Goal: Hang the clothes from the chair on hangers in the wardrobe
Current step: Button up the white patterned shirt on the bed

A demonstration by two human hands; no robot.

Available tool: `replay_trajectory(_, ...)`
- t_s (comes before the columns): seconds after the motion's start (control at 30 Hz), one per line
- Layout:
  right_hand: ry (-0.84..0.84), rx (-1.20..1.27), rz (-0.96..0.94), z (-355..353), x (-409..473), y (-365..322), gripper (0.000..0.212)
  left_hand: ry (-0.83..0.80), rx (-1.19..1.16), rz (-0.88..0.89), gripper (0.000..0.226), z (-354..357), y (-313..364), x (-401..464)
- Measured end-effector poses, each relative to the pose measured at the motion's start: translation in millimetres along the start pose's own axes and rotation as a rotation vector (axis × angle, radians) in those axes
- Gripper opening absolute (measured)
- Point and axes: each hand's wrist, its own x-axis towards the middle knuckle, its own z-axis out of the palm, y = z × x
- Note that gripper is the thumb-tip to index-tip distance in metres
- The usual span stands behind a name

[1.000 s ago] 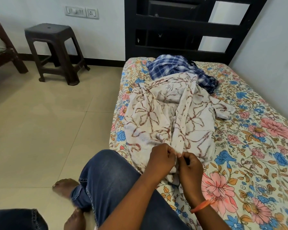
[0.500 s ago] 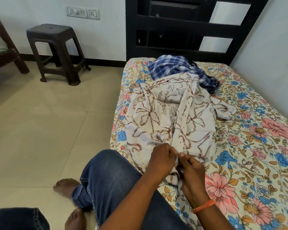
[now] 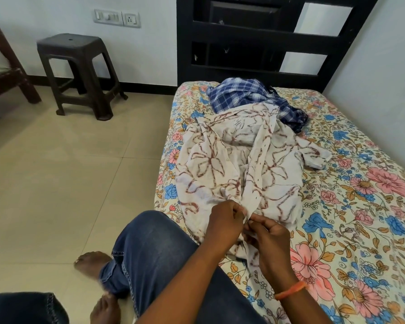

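- The white shirt [image 3: 239, 164], patterned with brown lines, lies spread on the bed [image 3: 360, 206], collar toward the headboard [image 3: 255, 38] and hem toward the person.
- Its front is open along most of its length; the button strip runs from the collar down to the hands.
- The left hand [image 3: 225, 220] is at the lower end of that strip, on its left side, fingers curled and pinching the shirt's edge.
- The right hand [image 3: 269, 242] is just beside it on the right, fingers curled, thumb and forefinger pinching the facing edge of the shirt.
- The two hands' fingertips meet at the strip, near the hem.
- The shirt's bottom corner is bunched under and between the hands, trailing toward the person's thigh.
- An orange band [image 3: 290, 289] circles the right wrist.
- A blue checked shirt [image 3: 250, 99] lies crumpled beyond the white shirt's collar, near the headboard, partly under the white shirt, well apart from both hands.
- The bed carries a floral sheet in pink, blue and orange.
- The person sits at the bed's edge in blue jeans [image 3: 159, 258], bare feet on the tiled floor [image 3: 56, 183].
- A dark plastic stool [image 3: 77, 73] stands on the floor by the wall, left of the bed, under a switch plate [image 3: 117, 18].
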Motion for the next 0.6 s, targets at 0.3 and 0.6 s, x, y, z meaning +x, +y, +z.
replay_trajectory(0.3,0.011,-0.185,-0.132,-10,4,-5,0.012,-0.083,-0.114,-0.023,0.019,-3,3,-1)
replay_trajectory(0.6,0.055,-0.353,-0.272,-10,7,6,0.015,-0.085,-0.079,0.017,0.015,-3,4,-3)
